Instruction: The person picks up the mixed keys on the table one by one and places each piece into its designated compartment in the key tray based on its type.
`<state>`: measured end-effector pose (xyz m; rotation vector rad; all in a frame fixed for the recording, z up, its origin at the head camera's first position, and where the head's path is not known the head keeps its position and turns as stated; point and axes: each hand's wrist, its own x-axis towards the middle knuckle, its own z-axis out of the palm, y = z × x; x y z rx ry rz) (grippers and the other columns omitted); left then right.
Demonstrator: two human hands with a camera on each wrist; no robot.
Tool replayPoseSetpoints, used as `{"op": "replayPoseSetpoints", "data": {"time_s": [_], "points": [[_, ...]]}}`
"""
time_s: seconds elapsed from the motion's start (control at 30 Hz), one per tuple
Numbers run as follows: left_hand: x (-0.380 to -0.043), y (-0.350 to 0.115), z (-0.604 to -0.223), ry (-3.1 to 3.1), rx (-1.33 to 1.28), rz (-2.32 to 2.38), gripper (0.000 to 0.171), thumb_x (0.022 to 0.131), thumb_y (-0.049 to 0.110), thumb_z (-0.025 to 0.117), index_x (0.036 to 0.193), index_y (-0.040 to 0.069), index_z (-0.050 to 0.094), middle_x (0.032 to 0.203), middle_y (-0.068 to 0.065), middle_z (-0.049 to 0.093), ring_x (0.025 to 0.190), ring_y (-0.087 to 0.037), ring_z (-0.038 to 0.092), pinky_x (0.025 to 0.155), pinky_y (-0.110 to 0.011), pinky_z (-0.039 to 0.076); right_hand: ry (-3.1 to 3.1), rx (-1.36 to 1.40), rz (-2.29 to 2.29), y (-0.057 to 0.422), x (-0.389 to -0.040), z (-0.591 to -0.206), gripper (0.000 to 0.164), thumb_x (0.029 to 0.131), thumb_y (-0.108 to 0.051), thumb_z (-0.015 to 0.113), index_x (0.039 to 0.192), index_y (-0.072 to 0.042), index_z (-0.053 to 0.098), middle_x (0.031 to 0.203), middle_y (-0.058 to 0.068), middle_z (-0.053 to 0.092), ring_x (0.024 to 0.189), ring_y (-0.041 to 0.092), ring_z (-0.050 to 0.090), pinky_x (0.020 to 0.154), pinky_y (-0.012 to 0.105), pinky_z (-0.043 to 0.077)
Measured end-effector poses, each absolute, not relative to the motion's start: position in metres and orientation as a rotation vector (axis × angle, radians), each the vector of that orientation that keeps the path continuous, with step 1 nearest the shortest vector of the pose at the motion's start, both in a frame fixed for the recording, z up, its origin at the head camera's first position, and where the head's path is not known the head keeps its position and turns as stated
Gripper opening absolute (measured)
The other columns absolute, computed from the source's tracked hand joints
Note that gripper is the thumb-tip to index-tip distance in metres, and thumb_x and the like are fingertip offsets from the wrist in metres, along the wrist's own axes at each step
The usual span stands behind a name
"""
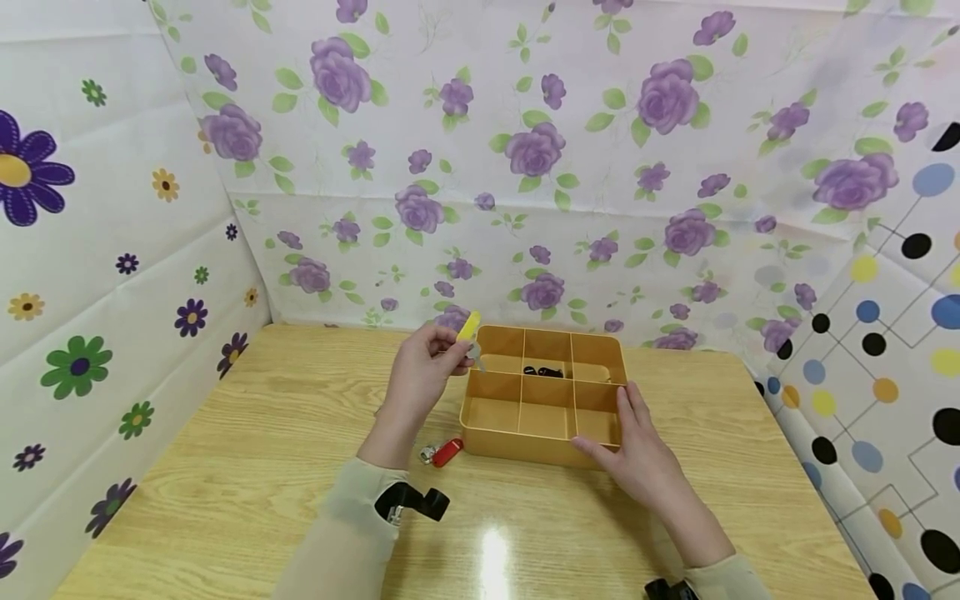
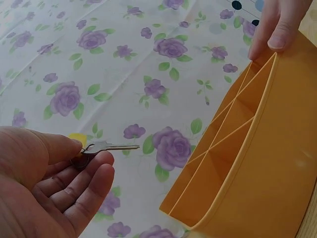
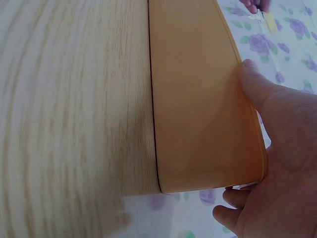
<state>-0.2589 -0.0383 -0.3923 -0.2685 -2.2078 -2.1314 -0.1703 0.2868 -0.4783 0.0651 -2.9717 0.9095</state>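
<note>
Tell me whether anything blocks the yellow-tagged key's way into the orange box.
Nothing visible separates the key in the left hand from the box; it may just need to clear the side. The right hand holds the front right corner, out of the way.

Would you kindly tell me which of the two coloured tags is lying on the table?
The red tag, beside the near left corner of the orange box; the yellow tag is held up in the left hand.

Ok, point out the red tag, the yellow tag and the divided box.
Red tag (image 1: 447, 452), head view: its flat middle.
Yellow tag (image 1: 468, 326), head view: its visible middle.
Divided box (image 2: 270, 163), left wrist view: its outer wall.
</note>
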Motion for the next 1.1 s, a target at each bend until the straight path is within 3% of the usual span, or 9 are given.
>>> {"op": "replayPoseSetpoints", "data": {"time_s": [0.23,0.33,0.43,0.57,0.73,1.0,1.1], "points": [[-0.259,-0.027,-0.388,-2.231,-0.310,-2.105,0.007,0.108,0.004,0.072,0.110,-0.001,0.068,0.105,-0.019,0.075,0.091,-0.026,0.078,0.089,-0.045,0.066,-2.964,0.066,0.911,0.288,-0.170,-0.477,0.125,0.100,-0.077,0.065,0.174,0.004,0.005,0.183,0.021,-0.008,0.147,0.059,0.045,0.079,0.054,0.062],[-0.260,-0.021,-0.387,-2.239,-0.339,-2.099,0.008,0.107,0.004,0.073,0.110,-0.001,0.068,0.104,-0.018,0.075,0.092,-0.030,0.078,0.088,-0.047,0.066,-2.962,0.071,0.907,0.287,-0.170,-0.478,0.125,0.100,-0.076,0.065,0.174,0.004,0.005,0.183,0.022,-0.007,0.149,0.060,0.042,0.085,0.059,0.062],[-0.263,-0.016,-0.387,-2.238,-0.380,-2.098,0.008,0.107,0.004,0.073,0.109,-0.002,0.068,0.105,-0.018,0.074,0.097,-0.039,0.078,0.085,-0.041,0.067,-2.965,0.071,0.903,0.287,-0.170,-0.478,0.125,0.100,-0.078,0.063,0.174,0.004,0.004,0.183,0.022,-0.008,0.150,0.059,0.041,0.089,0.061,0.061],[-0.266,-0.009,-0.386,-2.227,-0.418,-2.109,0.008,0.107,0.004,0.073,0.109,-0.002,0.069,0.105,-0.018,0.074,0.099,-0.043,0.077,0.082,-0.035,0.066,-2.969,0.062,0.919,0.288,-0.170,-0.478,0.125,0.099,-0.079,0.062,0.174,0.003,0.004,0.183,0.020,-0.009,0.146,0.058,0.048,0.077,0.050,0.062],[-0.272,0.000,-0.385,-2.220,-0.421,-2.120,0.008,0.107,0.005,0.074,0.110,-0.002,0.069,0.102,-0.017,0.075,0.090,-0.030,0.079,0.081,-0.035,0.066,-2.968,0.057,0.927,0.289,-0.171,-0.479,0.127,0.099,-0.080,0.063,0.174,0.003,0.003,0.183,0.019,-0.010,0.141,0.056,0.055,0.069,0.041,0.059],[-0.276,0.012,-0.385,-2.222,-0.436,-2.114,0.008,0.107,0.005,0.074,0.110,-0.001,0.069,0.102,-0.016,0.075,0.098,-0.043,0.078,0.081,-0.033,0.066,-2.942,0.055,0.942,0.289,-0.172,-0.481,0.131,0.097,-0.081,0.064,0.174,0.002,-0.004,0.182,0.022,-0.010,0.145,0.060,0.048,0.083,0.055,0.062],[-0.277,0.017,-0.384,-2.232,-0.455,-2.090,0.009,0.107,0.006,0.074,0.110,-0.001,0.069,0.101,-0.016,0.075,0.098,-0.042,0.078,0.080,-0.032,0.066,-2.937,0.041,0.964,0.289,-0.172,-0.481,0.133,0.096,-0.081,0.064,0.174,0.000,-0.007,0.182,0.022,-0.012,0.145,0.060,0.047,0.090,0.060,0.061]]}}
